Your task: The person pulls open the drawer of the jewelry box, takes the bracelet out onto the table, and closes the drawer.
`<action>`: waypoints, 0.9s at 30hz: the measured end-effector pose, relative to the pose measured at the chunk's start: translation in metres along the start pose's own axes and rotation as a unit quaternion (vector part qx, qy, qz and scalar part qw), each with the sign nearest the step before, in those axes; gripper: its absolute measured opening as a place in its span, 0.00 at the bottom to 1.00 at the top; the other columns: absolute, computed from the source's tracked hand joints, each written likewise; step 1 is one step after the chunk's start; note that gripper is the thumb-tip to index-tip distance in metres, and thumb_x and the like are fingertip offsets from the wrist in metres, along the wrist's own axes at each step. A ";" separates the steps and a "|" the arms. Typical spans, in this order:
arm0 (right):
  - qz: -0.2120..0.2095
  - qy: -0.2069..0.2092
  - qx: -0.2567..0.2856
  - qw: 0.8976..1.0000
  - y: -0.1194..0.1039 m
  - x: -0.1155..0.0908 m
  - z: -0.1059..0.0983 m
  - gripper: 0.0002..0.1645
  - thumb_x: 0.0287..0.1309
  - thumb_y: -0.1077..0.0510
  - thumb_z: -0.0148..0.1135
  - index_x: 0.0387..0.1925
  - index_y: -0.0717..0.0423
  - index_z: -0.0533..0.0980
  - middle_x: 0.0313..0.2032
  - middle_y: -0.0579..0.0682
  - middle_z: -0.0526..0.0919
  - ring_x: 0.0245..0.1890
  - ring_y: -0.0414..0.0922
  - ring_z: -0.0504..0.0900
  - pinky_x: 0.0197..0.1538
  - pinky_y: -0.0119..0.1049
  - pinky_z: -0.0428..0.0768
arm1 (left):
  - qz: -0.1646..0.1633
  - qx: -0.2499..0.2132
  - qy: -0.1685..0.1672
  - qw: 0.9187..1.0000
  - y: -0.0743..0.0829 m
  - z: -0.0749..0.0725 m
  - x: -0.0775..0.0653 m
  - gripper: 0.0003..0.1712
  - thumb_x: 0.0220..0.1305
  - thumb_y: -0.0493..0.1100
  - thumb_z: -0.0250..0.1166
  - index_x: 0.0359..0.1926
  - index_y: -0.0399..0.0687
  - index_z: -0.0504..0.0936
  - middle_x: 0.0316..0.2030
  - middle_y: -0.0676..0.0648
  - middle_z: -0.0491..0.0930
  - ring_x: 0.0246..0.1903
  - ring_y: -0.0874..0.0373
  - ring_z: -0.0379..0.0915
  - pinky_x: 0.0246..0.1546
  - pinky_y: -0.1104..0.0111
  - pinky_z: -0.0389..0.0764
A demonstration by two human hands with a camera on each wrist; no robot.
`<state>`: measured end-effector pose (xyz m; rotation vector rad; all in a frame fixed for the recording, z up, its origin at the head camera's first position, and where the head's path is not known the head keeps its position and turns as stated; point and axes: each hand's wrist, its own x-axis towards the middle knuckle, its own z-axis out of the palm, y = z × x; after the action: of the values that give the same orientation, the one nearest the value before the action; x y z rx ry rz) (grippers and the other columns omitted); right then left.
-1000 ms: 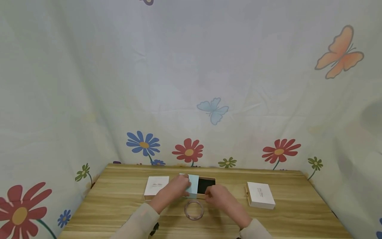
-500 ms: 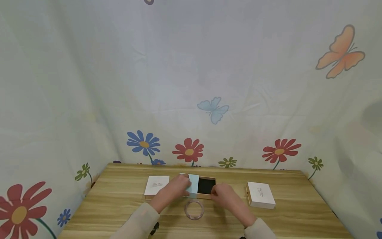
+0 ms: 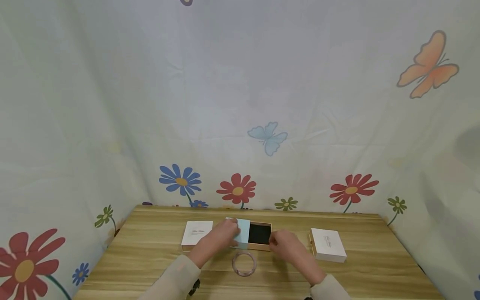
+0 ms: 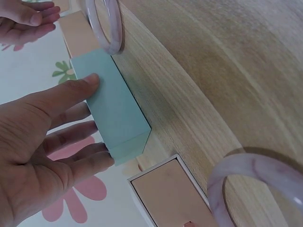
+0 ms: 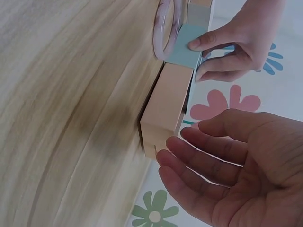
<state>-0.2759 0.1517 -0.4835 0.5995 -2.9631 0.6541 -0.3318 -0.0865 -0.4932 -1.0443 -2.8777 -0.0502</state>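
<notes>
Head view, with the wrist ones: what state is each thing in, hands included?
Light blue sleeve: resting on the table, open at the drawer side
Drawer: partly out, black lining showing
Left white box: looks shut
Right white box: looks shut
Bangle between the forearms: lying flat, outside the boxes
Left hand: gripping the sleeve
Right hand: relaxed at the drawer's end; contact unclear

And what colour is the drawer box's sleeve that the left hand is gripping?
The sleeve is pale turquoise, shown best in the left wrist view.
</notes>
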 end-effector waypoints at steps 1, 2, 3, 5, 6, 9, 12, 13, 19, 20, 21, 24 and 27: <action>0.004 0.000 0.002 1.000 0.000 0.000 -0.001 0.03 0.58 0.67 0.66 0.32 0.61 0.84 0.29 0.50 0.84 0.28 0.40 0.78 0.32 0.37 0.80 | -0.002 -0.001 -0.001 1.000 0.000 0.000 0.000 0.14 0.51 0.47 0.82 0.35 0.44 0.90 0.35 0.47 0.79 0.30 0.61 0.71 0.31 0.71 0.75; 0.008 -0.001 0.004 1.000 -0.001 0.000 -0.002 0.03 0.58 0.67 0.65 0.33 0.61 0.84 0.29 0.50 0.84 0.29 0.41 0.78 0.33 0.37 0.80 | -0.002 -0.001 -0.002 1.000 0.000 0.000 0.000 0.14 0.51 0.47 0.82 0.35 0.44 0.90 0.35 0.47 0.79 0.30 0.61 0.71 0.31 0.71 0.76; 0.012 -0.001 0.007 1.000 -0.001 0.000 -0.003 0.03 0.58 0.67 0.65 0.33 0.61 0.84 0.30 0.49 0.84 0.29 0.41 0.79 0.33 0.38 0.81 | -0.004 -0.002 -0.003 1.000 0.000 0.000 0.000 0.14 0.51 0.47 0.82 0.35 0.44 0.90 0.35 0.47 0.79 0.30 0.61 0.71 0.31 0.71 0.76; 0.016 -0.001 0.004 1.000 0.000 0.000 -0.005 0.03 0.58 0.67 0.65 0.33 0.60 0.84 0.30 0.49 0.84 0.30 0.41 0.79 0.34 0.38 0.81 | -0.005 -0.002 -0.005 1.000 0.000 -0.001 0.000 0.15 0.51 0.47 0.82 0.36 0.44 0.90 0.36 0.47 0.79 0.31 0.61 0.71 0.32 0.71 0.77; 0.018 -0.002 0.005 1.000 0.000 0.001 -0.005 0.03 0.58 0.68 0.65 0.33 0.60 0.84 0.30 0.49 0.84 0.31 0.41 0.79 0.35 0.38 0.81 | -0.005 -0.002 -0.005 1.000 0.000 -0.001 0.000 0.15 0.51 0.47 0.82 0.36 0.44 0.90 0.36 0.47 0.79 0.31 0.61 0.71 0.33 0.71 0.77; 0.019 0.000 0.007 1.000 0.002 0.002 -0.005 0.03 0.57 0.68 0.66 0.32 0.61 0.84 0.30 0.49 0.84 0.32 0.41 0.79 0.36 0.39 0.81 | -0.001 0.001 -0.003 1.000 0.000 0.000 0.000 0.15 0.51 0.47 0.82 0.36 0.44 0.90 0.36 0.47 0.79 0.31 0.61 0.71 0.33 0.71 0.77; 0.015 0.007 0.011 1.000 0.005 0.002 -0.004 0.02 0.56 0.69 0.67 0.32 0.63 0.84 0.30 0.50 0.85 0.32 0.43 0.81 0.37 0.40 0.82 | 0.002 0.001 -0.002 1.000 -0.001 0.000 0.000 0.15 0.51 0.47 0.82 0.36 0.44 0.90 0.36 0.47 0.79 0.30 0.61 0.71 0.32 0.72 0.77; 0.016 0.010 0.012 1.000 0.007 0.003 -0.004 0.02 0.56 0.69 0.67 0.32 0.64 0.84 0.30 0.51 0.85 0.32 0.44 0.81 0.38 0.41 0.82 | 0.003 0.001 -0.002 1.000 -0.001 0.000 0.000 0.15 0.51 0.47 0.82 0.36 0.44 0.90 0.36 0.47 0.79 0.30 0.61 0.71 0.32 0.72 0.77; 0.041 0.013 0.014 0.999 0.017 0.006 0.000 0.05 0.55 0.69 0.68 0.35 0.65 0.84 0.31 0.53 0.85 0.34 0.48 0.83 0.41 0.45 0.83 | -0.001 -0.008 -0.004 1.000 -0.001 0.001 0.000 0.15 0.51 0.46 0.82 0.38 0.44 0.90 0.36 0.47 0.79 0.30 0.61 0.70 0.32 0.72 0.77; 0.047 0.011 0.013 0.999 0.019 0.006 0.001 0.05 0.55 0.69 0.68 0.36 0.65 0.84 0.32 0.53 0.85 0.35 0.48 0.83 0.41 0.45 0.83 | -0.001 -0.008 -0.004 1.000 -0.001 0.001 0.000 0.15 0.51 0.47 0.81 0.38 0.44 0.90 0.36 0.47 0.79 0.30 0.61 0.70 0.32 0.72 0.77; 0.051 0.010 0.012 0.999 0.021 0.007 0.002 0.05 0.56 0.68 0.68 0.36 0.65 0.84 0.32 0.53 0.85 0.35 0.48 0.83 0.41 0.45 0.83 | 0.000 -0.007 -0.004 1.000 -0.001 0.001 0.000 0.15 0.51 0.47 0.81 0.38 0.44 0.90 0.36 0.47 0.79 0.30 0.61 0.71 0.32 0.72 0.77; 0.060 0.010 0.010 0.998 0.027 0.008 0.004 0.06 0.57 0.68 0.67 0.37 0.64 0.83 0.33 0.53 0.85 0.35 0.48 0.82 0.41 0.45 0.83 | 0.002 -0.005 -0.004 1.000 -0.001 0.000 0.000 0.15 0.52 0.47 0.81 0.37 0.44 0.90 0.36 0.47 0.79 0.30 0.61 0.71 0.32 0.72 0.77; 0.060 0.021 0.006 0.998 0.031 0.009 0.004 0.07 0.55 0.68 0.67 0.38 0.64 0.83 0.33 0.54 0.85 0.35 0.48 0.82 0.40 0.45 0.83 | 0.003 -0.005 -0.005 1.000 -0.001 -0.001 0.000 0.15 0.52 0.47 0.81 0.37 0.44 0.90 0.35 0.47 0.79 0.30 0.61 0.71 0.32 0.72 0.76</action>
<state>-0.2956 0.1732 -0.4985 0.4064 -2.9762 0.6839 -0.3321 -0.0877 -0.4923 -1.0582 -2.8850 -0.0585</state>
